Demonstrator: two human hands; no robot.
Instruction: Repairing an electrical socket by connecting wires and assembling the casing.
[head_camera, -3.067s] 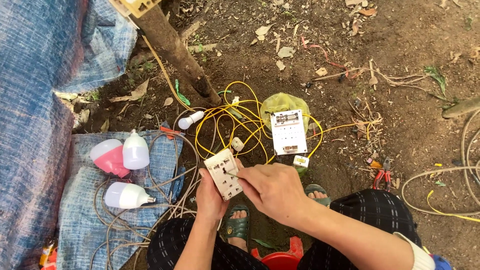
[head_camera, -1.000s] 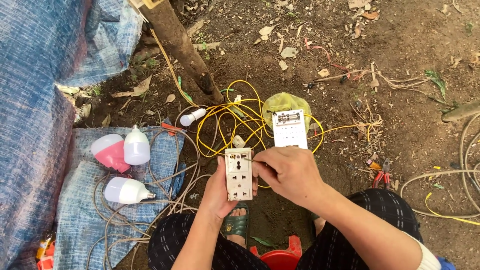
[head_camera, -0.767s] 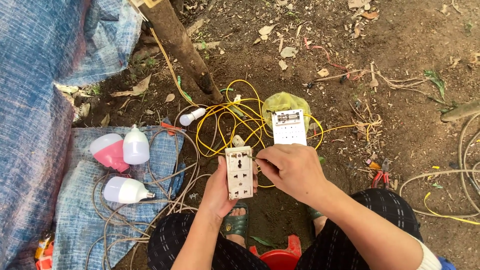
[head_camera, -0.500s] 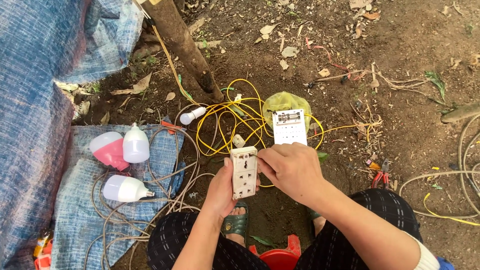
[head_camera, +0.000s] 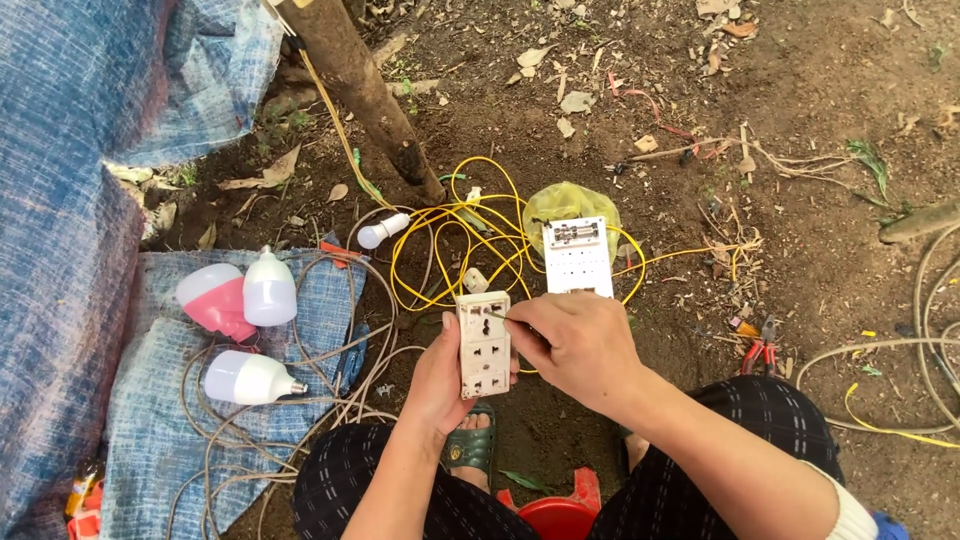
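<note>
My left hand (head_camera: 447, 375) holds a cream socket plate (head_camera: 483, 345) upright from its left side and back. My right hand (head_camera: 578, 345) pinches a thin green-tipped tool (head_camera: 497, 316) against the plate's top edge. Just beyond my hands a second white socket plate (head_camera: 577, 256) lies on a yellow-green bag (head_camera: 562, 200), ringed by loops of yellow wire (head_camera: 450, 240). A small white bulb socket (head_camera: 382, 231) lies at the wire's left end.
Three large white and pink bulbs (head_camera: 243, 297) rest on a blue cloth (head_camera: 150, 420) at left, with grey cable coils (head_camera: 330, 370). A slanted wooden post (head_camera: 362, 85) rises at top. Red-handled pliers (head_camera: 760, 352) lie on the dirt at right. A red stool (head_camera: 555, 515) is under me.
I have turned the cream plate from tilted to upright and shifted it slightly right. My right hand has stayed at its top edge with the thin tool.
</note>
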